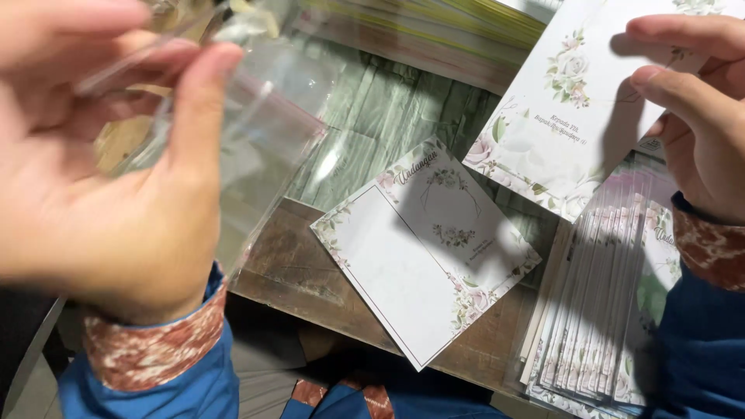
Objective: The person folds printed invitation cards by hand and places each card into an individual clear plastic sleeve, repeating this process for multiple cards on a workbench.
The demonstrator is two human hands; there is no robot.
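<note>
My left hand (116,171) is raised close to the camera and pinches a clear plastic sleeve (264,132) between thumb and fingers; the sleeve hangs open toward the table. My right hand (694,109) at the upper right holds a white card with floral print (566,116) by its top edge, tilted above the table. Another floral card (423,248) lies flat on the wooden board (295,264) between the two hands.
A fanned stack of sleeved floral cards (605,310) lies at the lower right under my right wrist. Green patterned paper (388,116) covers the table behind. Stacked sheets with coloured edges (434,31) lie at the far edge.
</note>
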